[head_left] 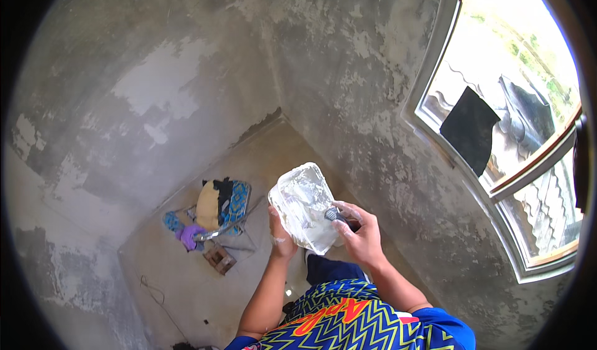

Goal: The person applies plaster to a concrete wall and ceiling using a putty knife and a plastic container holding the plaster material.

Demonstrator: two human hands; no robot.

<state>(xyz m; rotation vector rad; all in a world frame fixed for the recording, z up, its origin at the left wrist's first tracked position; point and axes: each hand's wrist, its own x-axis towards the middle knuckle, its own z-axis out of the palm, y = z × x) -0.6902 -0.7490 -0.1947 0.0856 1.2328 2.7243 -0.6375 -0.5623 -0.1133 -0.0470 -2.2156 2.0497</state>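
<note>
A white plastic tub [301, 194], coated inside with white paste, is tilted in front of my body. My left hand [280, 235] grips its left side with fingers curled round the edge. My right hand [360, 235] is closed on a tool's dark handle [345, 222] with a ribbed grey end, at the tub's lower right. The tool's working end is hard to make out against the paste. White smears cover fingers of both hands.
Grey, patchily coated walls [161, 88] meet in a corner above a dusty floor [168, 269]. A chair [230, 207] with cloths and a purple item stands below left, beside a wooden block [219, 258] and a cable. A framed window [510, 95] fills the right, with dark sheets outside.
</note>
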